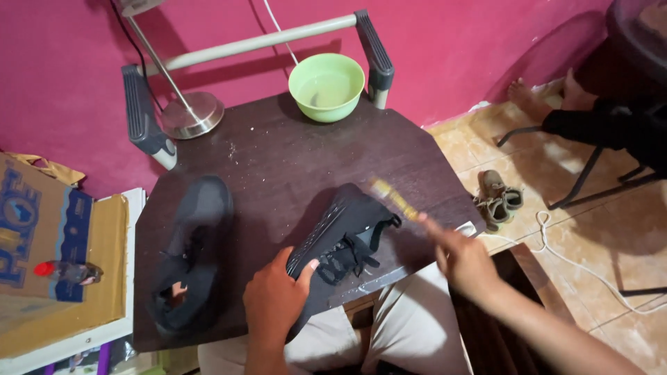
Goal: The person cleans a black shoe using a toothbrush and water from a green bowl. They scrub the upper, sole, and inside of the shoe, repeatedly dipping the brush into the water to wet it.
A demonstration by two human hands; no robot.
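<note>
- Your left hand [276, 300] wraps the heel end of a black shoe [338, 239], fingers [306, 269] closed over its side and thumb along the sole edge, gripping it firmly.
- The shoe lies tilted on its side on the near edge of the dark bench [292, 160], toe pointing away from your fingers, laces [354, 255] hanging loose just beyond them.
- Your right hand [464, 262] is closed around the handle of a small brush [394, 198], which is blurred; its tip sits over the toe end of the shoe. I cannot tell whether the bristles touch the fabric.
- The shoe looks light, with a soft knit upper that gives under pressure and a stiffer sole. My judgement: hold it by the heel and sole edge, as you do now, so the upper does not collapse.
- The loose laces could snag under the brush, so keep them off to the side.
- To the left of your left fingers a second black shoe [189, 253] rests flat on the bench, apart from the first.
- Far beyond your fingers, at the back of the bench, stands a green bowl [326, 86] with liquid in it; it would tip easily if knocked.
- A round metal lamp base [192, 114] stands at the back left.
- On the floor to the right of your right hand lie small tan shoes [497, 198].
</note>
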